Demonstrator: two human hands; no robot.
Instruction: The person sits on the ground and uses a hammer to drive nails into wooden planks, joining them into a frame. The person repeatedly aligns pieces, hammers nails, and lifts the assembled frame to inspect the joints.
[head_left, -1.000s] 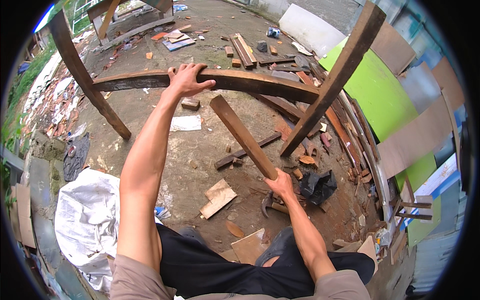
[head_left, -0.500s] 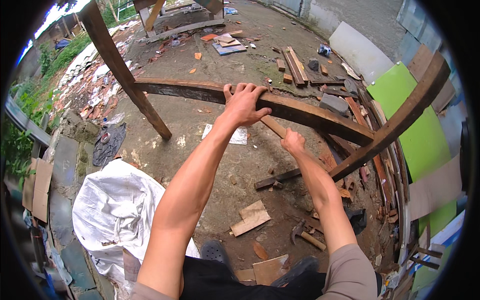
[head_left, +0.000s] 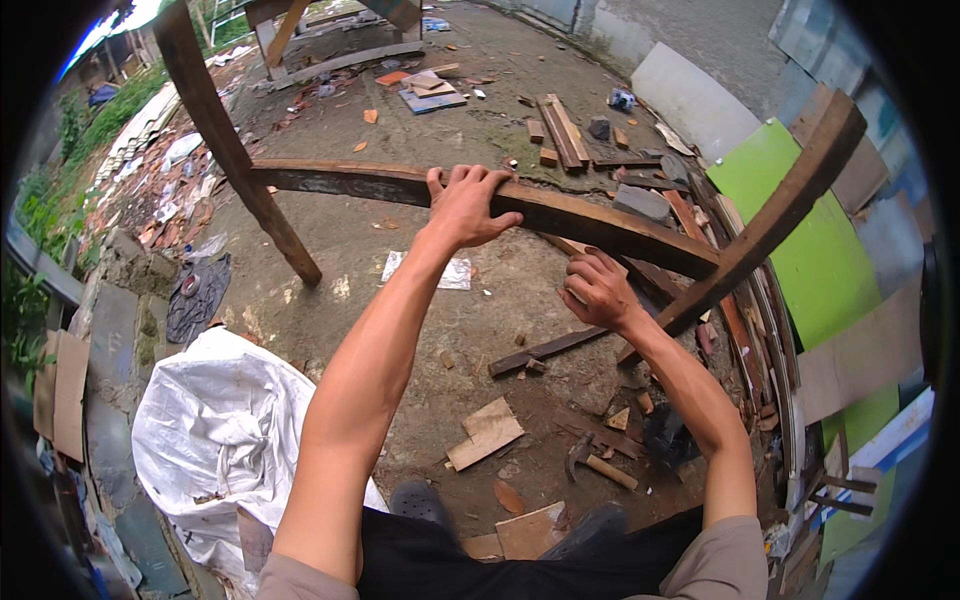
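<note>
My left hand (head_left: 468, 210) grips the dark wooden crossbar (head_left: 350, 184) from above, its fingers over the top edge and its thumb along the near side. The crossbar joins two wooden legs, a left one (head_left: 240, 165) and a slanting right one (head_left: 770, 235). Just below the bar, my right hand (head_left: 602, 290) is closed, its fingers curled. A lighter wooden strip (head_left: 568, 243) shows right behind these fingers, under the bar; whether they hold it is hidden.
A claw hammer (head_left: 608, 472) lies on the ground by my feet, near a plywood scrap (head_left: 485, 433) and a dark wood bar (head_left: 548, 352). A white sack (head_left: 225, 430) sits at left. Green panels (head_left: 810, 240) and stacked boards line the right. Wood offcuts (head_left: 565, 130) lie farther off.
My right hand has turned and its grip has changed: the light strip, earlier sticking out of the fist, now lies mostly behind the fingers. My right elbow has swung outward. The left hand keeps its hold.
</note>
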